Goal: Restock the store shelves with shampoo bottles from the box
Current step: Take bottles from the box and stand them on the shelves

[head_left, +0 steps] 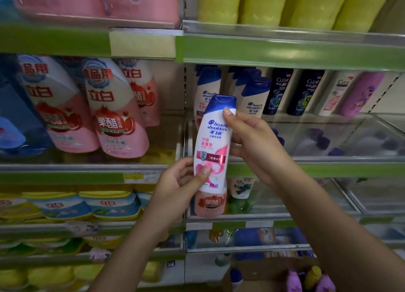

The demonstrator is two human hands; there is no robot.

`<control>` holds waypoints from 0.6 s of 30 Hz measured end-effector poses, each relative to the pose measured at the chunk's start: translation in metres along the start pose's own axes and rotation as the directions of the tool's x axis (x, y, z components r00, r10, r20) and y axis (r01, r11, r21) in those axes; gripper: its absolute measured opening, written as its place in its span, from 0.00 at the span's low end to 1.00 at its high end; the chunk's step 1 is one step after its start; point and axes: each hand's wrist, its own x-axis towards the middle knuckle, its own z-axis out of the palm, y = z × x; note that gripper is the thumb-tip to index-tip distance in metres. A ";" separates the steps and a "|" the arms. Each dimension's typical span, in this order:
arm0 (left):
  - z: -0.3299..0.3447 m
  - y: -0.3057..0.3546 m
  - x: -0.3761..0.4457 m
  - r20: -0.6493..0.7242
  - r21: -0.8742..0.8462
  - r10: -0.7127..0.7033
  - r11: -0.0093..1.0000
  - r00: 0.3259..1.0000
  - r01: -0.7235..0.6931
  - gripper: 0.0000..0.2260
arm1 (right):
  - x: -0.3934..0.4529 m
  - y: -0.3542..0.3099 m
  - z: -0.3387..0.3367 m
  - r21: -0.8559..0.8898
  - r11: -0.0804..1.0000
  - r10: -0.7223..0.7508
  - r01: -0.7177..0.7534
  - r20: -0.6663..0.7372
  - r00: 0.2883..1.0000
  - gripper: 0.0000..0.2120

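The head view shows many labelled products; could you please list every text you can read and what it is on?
"head & shoulders", "海飞丝": held shampoo bottle, gripped by left hand and right hand.
"CLEAR": dark bottles on the shelf.
"立白", "果醋": pink detergent bottles.
Price tags: too blurred.

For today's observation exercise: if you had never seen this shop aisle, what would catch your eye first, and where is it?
First, the white shampoo bottle with a blue cap, held upright at the centre: the left hand grips its base, the right hand its upper side. Behind it, matching Head & Shoulders bottles stand on the middle shelf. To the left, big pink refill pouches fill the neighbouring bay.
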 end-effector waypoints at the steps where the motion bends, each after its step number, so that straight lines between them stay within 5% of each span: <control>1: -0.002 0.002 0.005 0.007 0.003 0.010 1.000 1.000 -0.010 0.09 | 0.004 -0.002 0.001 0.001 1.000 -0.008 0.008 -0.001 1.000 0.16; 7: -0.009 0.010 0.034 0.023 0.041 0.071 0.997 0.997 -0.072 0.11 | 0.025 -0.013 0.006 0.001 0.999 -0.051 0.051 -0.041 0.998 0.15; 11: -0.011 0.015 0.053 0.027 0.082 0.110 0.990 0.994 -0.111 0.13 | 0.039 -0.019 0.004 -0.002 0.994 -0.106 0.106 -0.028 0.994 0.03; 14: -0.012 0.017 0.071 0.029 0.113 0.133 0.984 0.991 -0.136 0.10 | 0.046 -0.022 0.004 -0.037 0.986 -0.161 0.161 -0.015 0.987 0.12; 18: -0.011 0.013 0.093 0.031 0.181 0.130 0.974 0.991 -0.133 0.09 | 0.055 -0.016 -0.003 -0.047 0.985 -0.166 0.167 0.008 0.986 0.09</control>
